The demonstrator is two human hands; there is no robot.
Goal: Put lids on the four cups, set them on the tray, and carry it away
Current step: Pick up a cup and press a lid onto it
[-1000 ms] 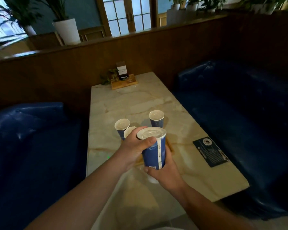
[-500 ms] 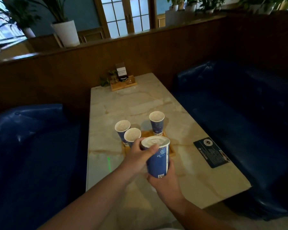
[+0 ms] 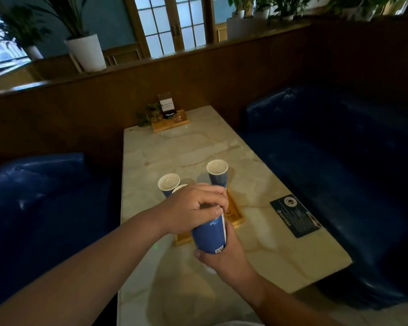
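Observation:
A blue paper cup (image 3: 210, 236) is held above the near end of the wooden tray (image 3: 234, 214). My right hand (image 3: 222, 252) grips it from below and behind. My left hand (image 3: 196, 205) lies over its top, fingers curled around the rim, hiding the lid. Behind stand three more blue cups with white tops: one at the tray's far right (image 3: 217, 172), one at the left (image 3: 169, 184), and one (image 3: 178, 188) mostly hidden behind my left hand.
The marble table (image 3: 186, 147) runs between two blue benches (image 3: 339, 161). A black card (image 3: 295, 217) lies at the right edge. A wooden holder with a sign and small plant (image 3: 169, 118) sits at the far end against the wood partition.
My left hand has slid from the cup's side onto its top and now covers the lid. The cup has lowered slightly toward the tray.

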